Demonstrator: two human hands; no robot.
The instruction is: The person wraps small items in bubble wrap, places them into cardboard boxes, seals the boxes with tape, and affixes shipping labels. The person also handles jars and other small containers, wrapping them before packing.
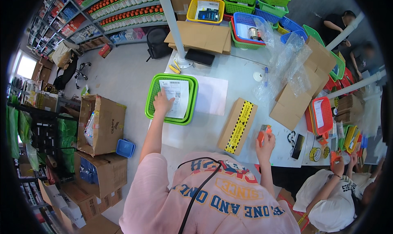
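Observation:
My left hand (162, 104) lies on a printed paper sheet (179, 107) inside a green plastic basket (150, 95), its fingers stretched out and the thumb apart. This basket seems to be nested in another one. In my right hand (266, 144) is an orange tape dispenser (265, 131), held just above the table to the right of a long cardboard box (230, 121). A strip of yellow and black tape (240, 126) runs along the box's top. Beneath and beside the basket lies a white sheet (215, 95).
Behind the basket are a pole, a black phone (199, 57) and a yellow cutter (175, 67). Bubble wrap (282, 58), flattened cardboard (309, 80) and coloured baskets (244, 21) crowd the back and right. A co-worker's hand (337, 164) holds another orange dispenser. Cartons (108, 125) stand at left.

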